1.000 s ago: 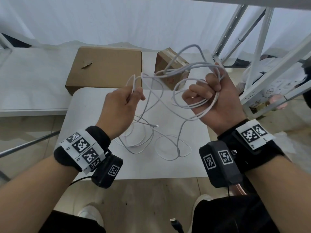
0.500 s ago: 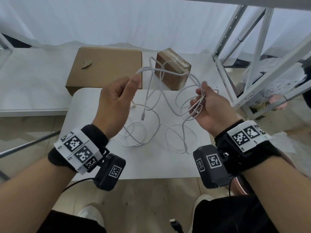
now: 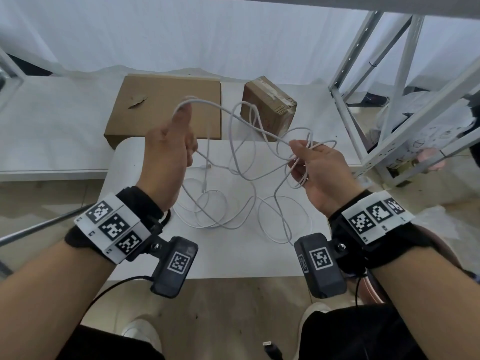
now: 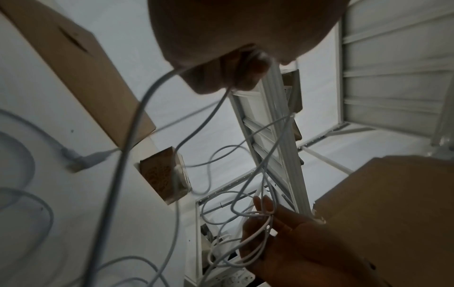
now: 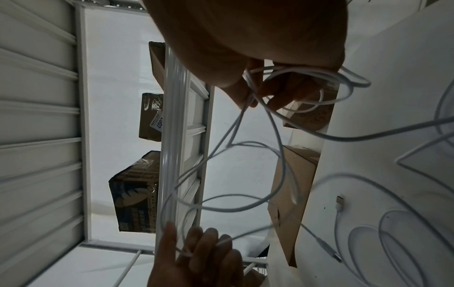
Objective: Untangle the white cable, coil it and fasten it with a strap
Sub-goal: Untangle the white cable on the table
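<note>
Above the white table (image 3: 145, 255) the white cable (image 3: 244, 162) hangs in crossing loops, left hand (image 3: 168, 149) pinching one strand, right hand (image 3: 315, 168) grasping a bunch, and pulling apart now could cinch the crossings into a knot.

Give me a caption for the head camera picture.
Both hands lift a tangled white cable above a white table: left hand, right hand.
</note>
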The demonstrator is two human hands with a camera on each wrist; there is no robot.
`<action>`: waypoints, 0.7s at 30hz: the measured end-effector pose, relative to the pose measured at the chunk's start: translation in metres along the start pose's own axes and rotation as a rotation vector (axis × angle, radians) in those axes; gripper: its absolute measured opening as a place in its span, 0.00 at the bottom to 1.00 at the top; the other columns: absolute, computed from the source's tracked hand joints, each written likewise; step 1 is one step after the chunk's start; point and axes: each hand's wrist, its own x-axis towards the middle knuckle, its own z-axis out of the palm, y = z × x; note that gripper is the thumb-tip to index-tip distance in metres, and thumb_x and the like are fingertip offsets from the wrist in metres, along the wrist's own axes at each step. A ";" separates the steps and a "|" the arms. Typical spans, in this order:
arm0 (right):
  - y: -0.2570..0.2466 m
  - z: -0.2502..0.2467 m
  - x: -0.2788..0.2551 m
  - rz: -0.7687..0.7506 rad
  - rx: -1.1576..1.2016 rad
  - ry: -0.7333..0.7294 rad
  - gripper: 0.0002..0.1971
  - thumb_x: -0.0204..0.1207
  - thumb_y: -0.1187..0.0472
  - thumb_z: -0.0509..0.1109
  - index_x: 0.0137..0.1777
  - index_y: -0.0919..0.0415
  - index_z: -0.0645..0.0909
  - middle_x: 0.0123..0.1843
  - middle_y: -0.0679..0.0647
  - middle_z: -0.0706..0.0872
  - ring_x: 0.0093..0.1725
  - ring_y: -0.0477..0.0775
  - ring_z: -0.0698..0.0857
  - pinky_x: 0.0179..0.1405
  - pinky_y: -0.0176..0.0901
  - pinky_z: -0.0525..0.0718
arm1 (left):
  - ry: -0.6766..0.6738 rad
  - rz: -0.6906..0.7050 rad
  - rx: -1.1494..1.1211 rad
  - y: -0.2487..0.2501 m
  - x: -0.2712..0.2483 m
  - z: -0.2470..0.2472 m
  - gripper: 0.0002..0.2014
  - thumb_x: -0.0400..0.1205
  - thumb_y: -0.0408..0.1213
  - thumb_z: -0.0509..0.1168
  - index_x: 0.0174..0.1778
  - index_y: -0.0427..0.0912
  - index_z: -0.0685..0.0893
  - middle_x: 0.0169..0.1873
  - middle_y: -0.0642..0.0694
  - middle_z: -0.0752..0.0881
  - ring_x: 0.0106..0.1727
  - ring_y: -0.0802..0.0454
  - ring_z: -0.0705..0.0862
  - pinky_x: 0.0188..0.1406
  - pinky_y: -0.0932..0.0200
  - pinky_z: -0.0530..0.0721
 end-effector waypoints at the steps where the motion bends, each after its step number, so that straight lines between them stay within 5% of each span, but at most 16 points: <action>1: 0.000 0.000 0.000 -0.011 -0.023 -0.001 0.05 0.80 0.65 0.74 0.43 0.57 0.84 0.34 0.52 0.82 0.37 0.50 0.80 0.43 0.41 0.78 | -0.028 -0.021 0.061 0.000 0.000 0.000 0.26 0.89 0.56 0.56 0.26 0.50 0.77 0.18 0.53 0.67 0.22 0.55 0.62 0.23 0.61 0.61; 4: 0.002 -0.003 -0.001 -0.038 -0.147 -0.011 0.05 0.79 0.66 0.73 0.47 0.55 0.86 0.40 0.54 0.84 0.44 0.52 0.80 0.45 0.41 0.76 | -0.160 -0.082 0.215 0.000 0.000 -0.002 0.23 0.91 0.54 0.51 0.48 0.44 0.86 0.16 0.53 0.68 0.19 0.56 0.62 0.20 0.63 0.61; 7: 0.003 -0.004 -0.002 -0.053 -0.236 -0.030 0.11 0.77 0.72 0.72 0.47 0.53 0.87 0.46 0.54 0.86 0.49 0.52 0.82 0.50 0.40 0.78 | -0.304 -0.121 0.100 0.004 -0.002 -0.003 0.18 0.92 0.46 0.51 0.62 0.47 0.87 0.19 0.48 0.74 0.21 0.53 0.60 0.19 0.63 0.58; 9: 0.003 -0.002 -0.005 -0.076 -0.277 -0.064 0.15 0.74 0.76 0.71 0.48 0.54 0.86 0.49 0.55 0.87 0.50 0.53 0.83 0.53 0.42 0.79 | -0.369 -0.163 -0.062 0.009 -0.003 -0.002 0.17 0.91 0.41 0.51 0.62 0.47 0.87 0.24 0.47 0.78 0.21 0.54 0.58 0.20 0.61 0.54; 13: 0.005 0.002 -0.013 -0.183 -0.380 -0.131 0.21 0.73 0.81 0.66 0.56 0.57 0.83 0.49 0.58 0.87 0.47 0.52 0.85 0.44 0.37 0.82 | -0.386 -0.224 -0.317 0.015 -0.005 0.000 0.11 0.79 0.32 0.60 0.50 0.46 0.87 0.42 0.47 0.84 0.22 0.58 0.58 0.19 0.66 0.58; 17: 0.006 0.003 -0.016 -0.204 -0.437 -0.216 0.23 0.75 0.81 0.66 0.64 0.58 0.78 0.55 0.55 0.91 0.57 0.51 0.89 0.52 0.42 0.87 | -0.385 -0.197 -0.296 0.007 -0.009 0.003 0.14 0.71 0.26 0.59 0.39 0.44 0.88 0.66 0.44 0.86 0.23 0.59 0.60 0.22 0.66 0.59; 19: 0.006 0.004 -0.017 -0.125 -0.349 -0.297 0.21 0.75 0.80 0.70 0.64 0.61 0.78 0.55 0.59 0.91 0.58 0.59 0.90 0.59 0.51 0.88 | -0.384 -0.160 -0.160 0.004 -0.011 0.004 0.16 0.72 0.24 0.59 0.44 0.43 0.89 0.67 0.47 0.86 0.24 0.58 0.61 0.23 0.64 0.60; 21: 0.005 0.006 -0.020 -0.060 -0.266 -0.379 0.19 0.76 0.78 0.72 0.64 0.65 0.78 0.55 0.64 0.91 0.57 0.66 0.90 0.60 0.58 0.89 | -0.352 -0.106 0.018 0.003 -0.012 0.005 0.21 0.78 0.21 0.58 0.59 0.45 0.87 0.63 0.51 0.88 0.24 0.58 0.66 0.25 0.63 0.65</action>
